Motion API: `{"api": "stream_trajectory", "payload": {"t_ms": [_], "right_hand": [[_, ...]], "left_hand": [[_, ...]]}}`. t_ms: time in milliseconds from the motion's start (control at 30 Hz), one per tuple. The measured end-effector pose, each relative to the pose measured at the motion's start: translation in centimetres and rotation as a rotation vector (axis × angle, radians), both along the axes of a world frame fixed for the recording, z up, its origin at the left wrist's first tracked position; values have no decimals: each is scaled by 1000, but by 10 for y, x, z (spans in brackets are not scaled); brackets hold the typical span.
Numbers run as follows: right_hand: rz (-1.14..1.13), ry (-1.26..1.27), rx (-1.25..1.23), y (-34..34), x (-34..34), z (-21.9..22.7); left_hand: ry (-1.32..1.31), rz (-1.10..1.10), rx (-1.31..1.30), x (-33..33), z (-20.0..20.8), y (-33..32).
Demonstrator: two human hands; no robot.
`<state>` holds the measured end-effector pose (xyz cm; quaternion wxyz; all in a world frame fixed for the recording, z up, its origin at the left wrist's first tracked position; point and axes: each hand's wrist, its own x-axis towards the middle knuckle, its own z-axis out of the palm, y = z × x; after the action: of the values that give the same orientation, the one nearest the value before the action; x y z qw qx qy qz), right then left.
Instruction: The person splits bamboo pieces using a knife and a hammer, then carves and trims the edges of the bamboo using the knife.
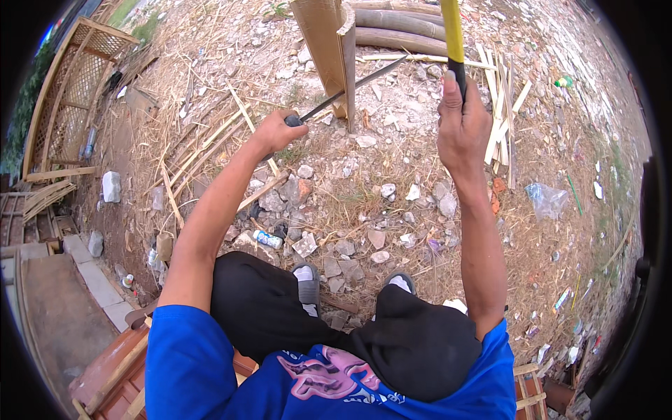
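Note:
My left hand (278, 131) is closed around the black handle of a long knife. The knife's dark blade (381, 72) slants up to the right and crosses a split bamboo piece (322, 49) near its lower end. Whether the blade's middle is sunk into the bamboo, I cannot tell. Raised to the right of the bamboo, my right hand (463, 119) grips a tool by its black and yellow handle (453, 31). That tool's head lies beyond the upper edge, so its kind is hidden.
Thick bamboo poles (402, 26) lie behind the split piece. Thin bamboo strips (499, 105) are scattered to the right, more to the left. Stones, straw and litter cover the ground, with a blue-white can (267, 239) near my feet. A lattice panel (73, 98) leans at far left.

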<state>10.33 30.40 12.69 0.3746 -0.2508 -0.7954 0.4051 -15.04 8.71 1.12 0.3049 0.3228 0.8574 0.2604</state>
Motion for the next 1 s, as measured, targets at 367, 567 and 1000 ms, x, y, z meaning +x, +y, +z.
{"api": "stream_trajectory", "payload": {"t_ms": [367, 567, 1000], "right_hand": [[-2, -590, -266, -32, 35, -159], [-37, -265, -173, -39, 20, -98], [29, 1, -100, -24, -2, -25]], "left_hand": [[153, -80, -91, 12, -18, -8], [41, 45, -86, 2, -1, -21], [30, 28, -21, 6, -15, -15]]}}
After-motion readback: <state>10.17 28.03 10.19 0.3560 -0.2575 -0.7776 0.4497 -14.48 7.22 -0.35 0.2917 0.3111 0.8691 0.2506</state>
